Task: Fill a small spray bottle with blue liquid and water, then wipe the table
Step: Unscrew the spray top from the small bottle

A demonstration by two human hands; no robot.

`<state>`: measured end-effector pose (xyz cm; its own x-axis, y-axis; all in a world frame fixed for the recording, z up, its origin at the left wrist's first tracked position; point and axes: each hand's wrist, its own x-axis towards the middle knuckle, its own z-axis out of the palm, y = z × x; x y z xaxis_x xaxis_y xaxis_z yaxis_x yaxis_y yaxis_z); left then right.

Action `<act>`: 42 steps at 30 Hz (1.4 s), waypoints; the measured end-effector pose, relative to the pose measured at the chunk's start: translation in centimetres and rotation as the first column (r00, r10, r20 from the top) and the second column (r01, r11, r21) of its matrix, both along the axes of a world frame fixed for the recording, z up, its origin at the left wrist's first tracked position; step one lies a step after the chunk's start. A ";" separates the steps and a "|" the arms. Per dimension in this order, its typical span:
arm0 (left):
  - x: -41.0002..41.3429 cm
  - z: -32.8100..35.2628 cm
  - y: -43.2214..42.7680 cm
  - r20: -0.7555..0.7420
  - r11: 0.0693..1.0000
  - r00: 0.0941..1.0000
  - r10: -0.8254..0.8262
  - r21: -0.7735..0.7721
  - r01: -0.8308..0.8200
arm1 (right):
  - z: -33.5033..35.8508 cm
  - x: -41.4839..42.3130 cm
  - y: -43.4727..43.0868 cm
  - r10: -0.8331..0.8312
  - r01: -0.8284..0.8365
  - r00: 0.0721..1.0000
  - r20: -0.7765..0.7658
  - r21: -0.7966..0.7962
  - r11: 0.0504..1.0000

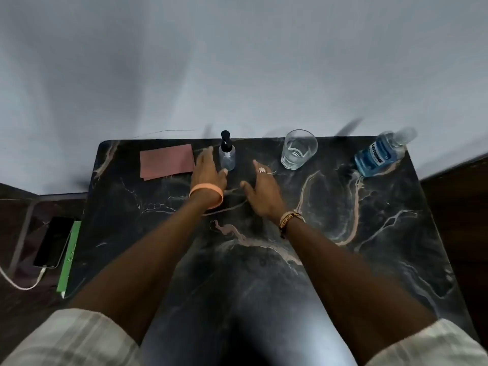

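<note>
The left hand (208,171) is reaching, fingers straight, just beside the upright spray bottle (227,154) at the far edge of the table (343,233), holding nothing. The right hand (261,190) is hovering open and empty, fingers spread, between that bottle and the water glass (298,150).

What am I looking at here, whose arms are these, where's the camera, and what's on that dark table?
No machine here: one camera worn on a person's head looks down at their own arms. On the dark marbled table stand a small spray bottle, a glass of water and a bottle of blue liquid; a pink cloth lies flat at the left. The left hand is beside the spray bottle, the right hand just right of it; both are open and hold nothing.
</note>
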<state>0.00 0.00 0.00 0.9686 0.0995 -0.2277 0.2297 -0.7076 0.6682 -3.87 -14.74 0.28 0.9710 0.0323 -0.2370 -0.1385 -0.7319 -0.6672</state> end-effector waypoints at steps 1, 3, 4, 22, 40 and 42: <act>1.1 -0.1 0.1 -0.009 0.999 1.000 0.015 -0.030 -0.015 | -0.2 1.1 0.5 -0.024 0.024 1.000 0.002 0.047 0.999; 2.9 0.2 0.1 -0.047 0.994 0.999 0.003 -0.107 -0.008 | 0.1 2.9 1.3 -0.034 0.038 0.999 -0.038 0.121 0.992; 3.6 0.3 0.0 -0.048 0.990 0.999 -0.014 -0.141 0.007 | 0.4 3.6 1.7 -0.029 0.039 0.998 -0.063 0.164 0.986; -7.6 0.0 -13.6 0.102 0.845 0.883 -0.458 -0.258 0.469 | 1.7 -11.5 -11.4 -0.394 0.380 0.913 0.105 0.134 0.915; -12.6 0.7 -14.8 -0.028 0.741 0.831 -0.555 -0.470 0.479 | -0.6 -17.5 -12.3 -0.412 0.410 0.904 0.112 0.043 0.911; -12.9 0.9 -15.2 0.044 0.749 0.804 -0.593 -0.335 0.571 | -0.4 -17.5 -12.2 -0.397 0.395 0.913 0.095 0.040 0.918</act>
<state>-12.91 -15.21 0.91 0.7981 -0.5668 -0.2045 -0.1086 -0.4692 0.8764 -21.40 -26.96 -0.15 0.9237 -0.3557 -0.1424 -0.3467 -0.6176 -0.7059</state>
